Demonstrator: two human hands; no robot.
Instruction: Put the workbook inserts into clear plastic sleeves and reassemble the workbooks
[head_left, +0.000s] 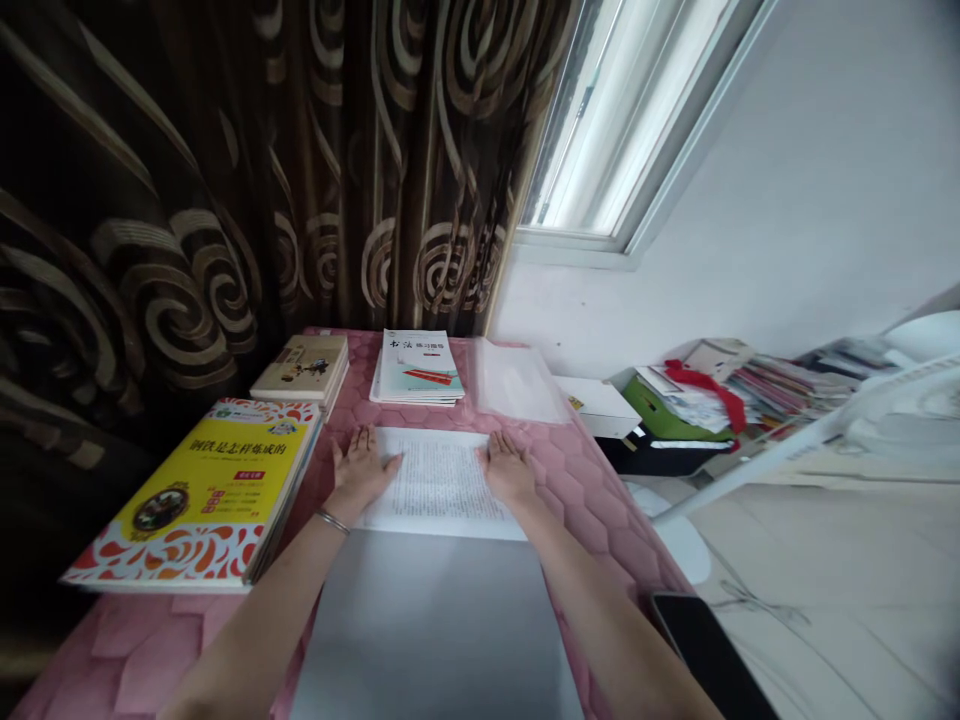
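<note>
A pink tabletop (592, 510) with a raised hexagonal pattern stands in a room corner, bordered by a dark curtain (322, 150) with pale brown scrolls. To the right are a framed window (592, 130), a white wall (825, 140) and a pale tiled floor (840, 560). Beyond the tabletop's right edge lie a white box (606, 410), a green container (652, 408) topped with papers, a red cloth (709, 388) and a heap of printed matter (780, 385).

The printed sheet (442, 485) lies near the middle of the tabletop, its near edge against a plain grey panel (435, 620). The left hand (361, 468) and the right hand (508, 470) rest flat on its two side margins. In each the grip is apart, the thumb spread from the fingers and pointing inward. A bracelet (332, 521) encircles the left wrist.

Writing: the yellow book (232, 470), uppermost in the left stack, reads 钢铁是怎样炼成的; its smaller labels are too fine to read. The white booklet (420, 365) at the far edge reads 书法练习指导. A tan book (300, 365) bears a small picture, and a clear plastic sheet (521, 380) lies beside the booklet. The sheet's dense lines are illegible.
</note>
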